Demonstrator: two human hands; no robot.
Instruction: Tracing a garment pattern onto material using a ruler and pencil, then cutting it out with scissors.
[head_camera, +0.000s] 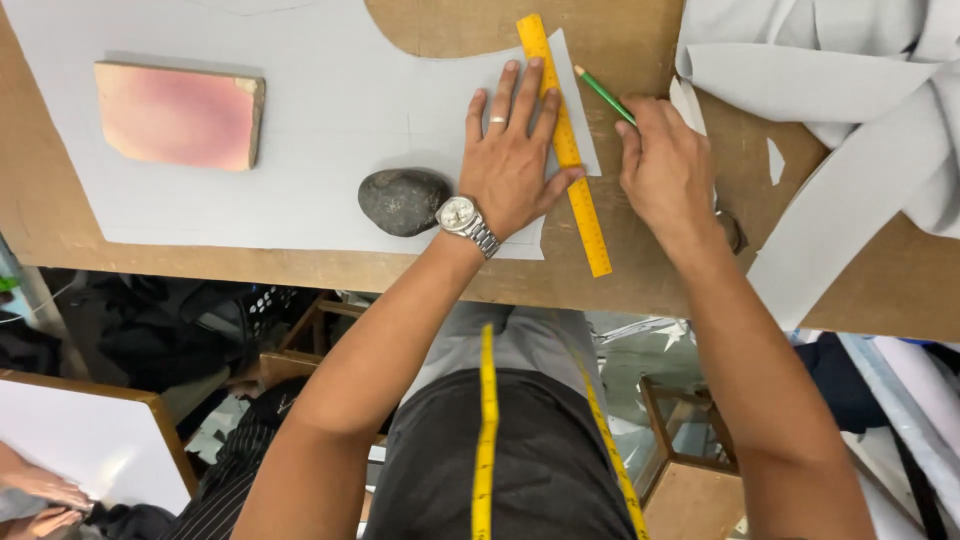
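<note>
My left hand (513, 150) lies flat with its fingers spread on a pale grey paper sheet (330, 90) and presses down a yellow ruler (563, 140) that runs diagonally along the sheet's right edge. On that wrist sits a silver watch (466, 222). My right hand (664, 165) is just right of the ruler and grips a green pencil (602, 94), whose tip points up-left toward the ruler. A dark round stone (402, 200) and a pink rectangular block (180, 115) rest on the sheet as weights.
The brown wooden table (640, 35) holds a heap of light grey fabric (850, 90) at the right. A yellow tape measure (487, 440) hangs down my chest. Another person's hand (35, 495) shows at the bottom left, beside a white board (90, 440).
</note>
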